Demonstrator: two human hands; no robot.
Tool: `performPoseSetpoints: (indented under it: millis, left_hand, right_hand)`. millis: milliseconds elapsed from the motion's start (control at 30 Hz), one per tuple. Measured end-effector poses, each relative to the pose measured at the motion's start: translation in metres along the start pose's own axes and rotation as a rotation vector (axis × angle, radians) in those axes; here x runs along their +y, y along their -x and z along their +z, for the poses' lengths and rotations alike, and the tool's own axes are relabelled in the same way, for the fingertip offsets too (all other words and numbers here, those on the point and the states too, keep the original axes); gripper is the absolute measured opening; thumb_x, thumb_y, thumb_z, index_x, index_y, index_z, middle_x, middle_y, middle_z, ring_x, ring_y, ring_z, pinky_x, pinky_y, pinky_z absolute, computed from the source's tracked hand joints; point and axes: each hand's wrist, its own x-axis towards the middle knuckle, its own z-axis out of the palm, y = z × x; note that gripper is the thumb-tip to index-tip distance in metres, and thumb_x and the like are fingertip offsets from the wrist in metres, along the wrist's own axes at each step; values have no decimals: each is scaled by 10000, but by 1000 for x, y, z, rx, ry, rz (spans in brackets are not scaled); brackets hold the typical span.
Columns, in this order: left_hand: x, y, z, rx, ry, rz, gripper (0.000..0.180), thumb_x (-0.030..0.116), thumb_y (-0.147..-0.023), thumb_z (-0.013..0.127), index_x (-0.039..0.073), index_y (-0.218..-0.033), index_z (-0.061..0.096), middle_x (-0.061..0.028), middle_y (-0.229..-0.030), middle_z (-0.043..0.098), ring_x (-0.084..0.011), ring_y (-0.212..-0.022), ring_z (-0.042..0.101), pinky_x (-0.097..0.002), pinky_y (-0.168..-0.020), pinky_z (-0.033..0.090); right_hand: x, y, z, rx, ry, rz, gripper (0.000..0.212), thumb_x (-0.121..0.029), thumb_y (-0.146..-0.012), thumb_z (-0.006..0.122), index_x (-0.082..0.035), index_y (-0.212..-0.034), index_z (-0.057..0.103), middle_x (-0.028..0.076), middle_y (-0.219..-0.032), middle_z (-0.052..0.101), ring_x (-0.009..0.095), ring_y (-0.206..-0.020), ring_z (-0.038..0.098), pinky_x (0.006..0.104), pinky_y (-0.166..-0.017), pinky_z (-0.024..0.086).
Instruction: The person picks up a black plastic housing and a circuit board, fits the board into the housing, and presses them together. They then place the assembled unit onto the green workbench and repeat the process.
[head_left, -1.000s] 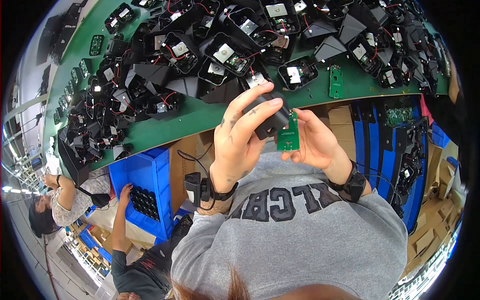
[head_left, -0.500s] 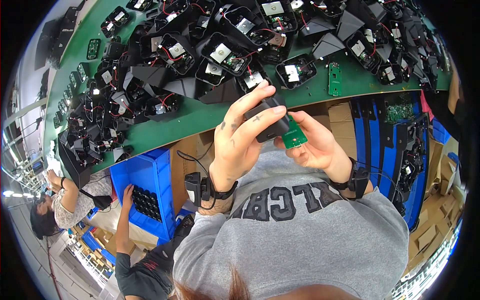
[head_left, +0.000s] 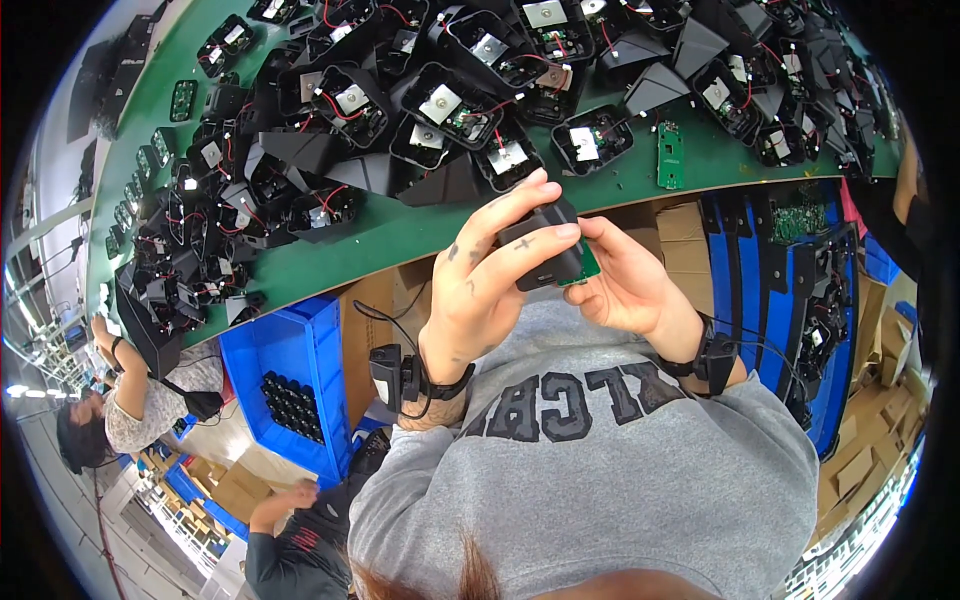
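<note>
My left hand is closed around a black plastic housing, held in front of my chest just off the table edge. A green circuit board sits between the fingers and thumb of my right hand. Most of the board is hidden by the housing; only a short strip shows at its right side. Whether it lies inside the housing or behind it, I cannot tell. On the table past my hands are several open black housings with metal plates and red wires. A loose green board lies to their right.
The green table curves across the far side. A blue crate with black round parts stands at the left, near two other people. Blue racks and cardboard boxes are at the right.
My right hand has brought the circuit board up against the housing, so less of it shows. The housing has tilted slightly. A person at lower left has drawn a hand back from the blue crate.
</note>
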Motion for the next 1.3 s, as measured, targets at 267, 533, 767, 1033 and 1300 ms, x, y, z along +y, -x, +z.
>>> performPoseSetpoints:
  millis: [267, 533, 767, 1033, 1300]
  left_hand:
    - [3, 5, -5, -44, 16, -95, 519, -133, -706, 658, 31, -1185, 545, -241, -1266, 543, -393, -1161, 571, -421, -924, 509]
    - [7, 11, -6, -24, 161, -255, 587, -105, -684, 691, 34, -1241, 572, -159, -1287, 568, -230, -1115, 607, -247, -695, 560]
    - [19, 9, -2, 170, 324, -602, 622, 38, -785, 753, 34, -1349, 490, -116, -1253, 579, -149, -995, 627, -205, -659, 537]
    - [9, 18, 0, 97, 364, -589, 609, 107, -837, 722, 52, -1378, 447, -73, -1161, 553, -127, -974, 599, -237, -733, 532]
    - [12, 15, -5, -11, 743, -873, 546, 141, -932, 604, 75, -1418, 364, -111, -1152, 552, -159, -959, 612, -283, -685, 586]
  right_hand:
    - [2, -2, 5, 134, 175, -142, 507, -406, -1000, 349, 14, -1238, 506, 221, -1044, 665, 393, -819, 693, 350, -598, 617]
    - [4, -1, 16, 194, 271, -108, 547, -462, -975, 394, 21, -1189, 533, 195, -963, 682, 358, -768, 701, 338, -548, 608]
    - [17, 4, 39, 305, 975, -506, 550, -468, -949, 465, 46, -1132, 536, 171, -1005, 659, 355, -816, 697, 337, -589, 593]
    - [15, 17, 54, 222, 1487, -763, 227, -93, -834, 669, 29, -1015, 607, 115, -1076, 621, 203, -886, 671, 306, -717, 569]
    - [16, 18, 74, 115, 2452, -1050, 463, -29, -613, 793, -9, -1051, 642, 138, -1163, 585, 282, -1087, 598, 371, -903, 518]
